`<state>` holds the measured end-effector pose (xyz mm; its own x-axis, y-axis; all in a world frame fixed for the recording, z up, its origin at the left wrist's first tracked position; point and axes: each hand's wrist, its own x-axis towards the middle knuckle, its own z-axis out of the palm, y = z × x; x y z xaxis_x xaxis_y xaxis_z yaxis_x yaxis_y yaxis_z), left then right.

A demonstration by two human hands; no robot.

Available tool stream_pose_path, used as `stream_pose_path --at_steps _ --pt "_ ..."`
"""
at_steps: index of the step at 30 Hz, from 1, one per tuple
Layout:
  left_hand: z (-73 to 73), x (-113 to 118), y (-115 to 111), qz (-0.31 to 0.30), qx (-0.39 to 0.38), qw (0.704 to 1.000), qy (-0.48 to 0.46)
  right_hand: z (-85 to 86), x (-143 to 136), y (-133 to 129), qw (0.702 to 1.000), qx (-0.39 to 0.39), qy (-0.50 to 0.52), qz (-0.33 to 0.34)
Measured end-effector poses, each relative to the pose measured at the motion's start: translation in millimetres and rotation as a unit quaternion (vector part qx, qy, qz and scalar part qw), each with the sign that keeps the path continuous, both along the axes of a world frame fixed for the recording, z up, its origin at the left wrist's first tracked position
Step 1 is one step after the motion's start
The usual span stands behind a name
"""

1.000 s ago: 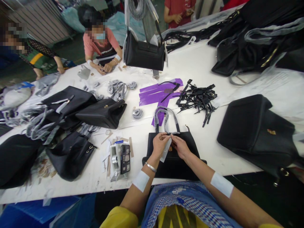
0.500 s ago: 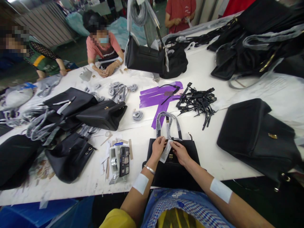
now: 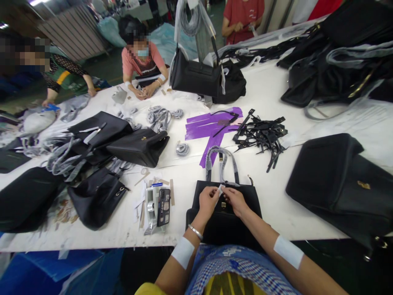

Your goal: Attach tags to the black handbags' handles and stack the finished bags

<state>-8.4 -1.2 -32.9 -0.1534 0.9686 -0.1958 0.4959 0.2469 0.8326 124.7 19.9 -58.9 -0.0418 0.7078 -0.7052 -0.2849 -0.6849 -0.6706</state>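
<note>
A black handbag [image 3: 226, 230] stands at the table's near edge, right in front of me. Its upright handles [image 3: 209, 164] are wrapped in clear plastic, and a gold clasp [image 3: 224, 206] shows on the front. Over the bag's top, my left hand [image 3: 208, 201] pinches a narrow whitish strip [image 3: 220, 191] between thumb and fingers. My right hand [image 3: 234, 200] closes on the same strip from the other side, its fingertips almost touching the left ones. Most of the strip is hidden behind the left fingers.
Left of the bag lie a tape dispenser [image 3: 150, 207] and a dark phone [image 3: 163, 207]. Beyond it are purple tape strips [image 3: 211, 127] and a pile of black straps [image 3: 264, 135]. Black bags [image 3: 328, 180] crowd both sides. Co-workers [image 3: 143, 65] are across the table [image 3: 172, 164].
The strip hung long and flat below my fingers; now only a short narrow piece shows between them. My hands have drawn closer together. The whole view has shifted slightly.
</note>
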Motion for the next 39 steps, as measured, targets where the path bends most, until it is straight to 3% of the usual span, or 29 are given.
stream_pose_path --at_steps 5,10,13,16,18,22,25,28,31,35,37,39 --pt "14.4 2 -7 -0.121 0.054 0.972 0.195 9.5 0 -1 0.998 -0.039 0.053 -0.019" --pt "24.3 1 -10 -0.184 0.047 0.937 0.292 18.0 3 -3 0.998 0.009 0.061 0.02" --pt "28.3 0 -9 -0.146 0.049 0.959 0.236 18.3 3 -3 0.998 0.046 0.016 0.043" --pt "27.2 -3 -6 -0.054 0.042 0.993 0.099 19.7 4 -2 0.995 0.07 -0.015 0.064" --pt "22.2 -4 -5 0.0 0.003 1.0 -0.01 22.4 4 -1 0.992 0.088 -0.039 0.077" --pt "10.2 1 -6 0.047 -0.126 0.961 -0.24 27.8 3 1 0.985 0.118 -0.07 0.108" --pt "9.2 8 -8 0.092 -0.15 0.93 -0.324 28.9 5 2 0.977 0.133 -0.082 0.144" --pt "13.0 14 -12 0.109 -0.161 0.92 -0.341 28.6 12 5 0.967 0.128 -0.105 0.193" --pt "12.9 17 -18 0.108 -0.164 0.913 -0.358 33.6 24 12 0.939 0.131 -0.166 0.271" --pt "7.6 18 -23 0.102 -0.115 0.925 -0.347 64.6 22 25 0.85 0.178 -0.327 0.374" --pt "7.1 17 -25 0.094 -0.069 0.962 -0.245 88.1 -1 24 0.826 0.238 -0.336 0.385" --pt "8.2 15 -26 0.097 -0.04 0.99 -0.09 108.2 -40 13 0.849 0.258 -0.236 0.397"
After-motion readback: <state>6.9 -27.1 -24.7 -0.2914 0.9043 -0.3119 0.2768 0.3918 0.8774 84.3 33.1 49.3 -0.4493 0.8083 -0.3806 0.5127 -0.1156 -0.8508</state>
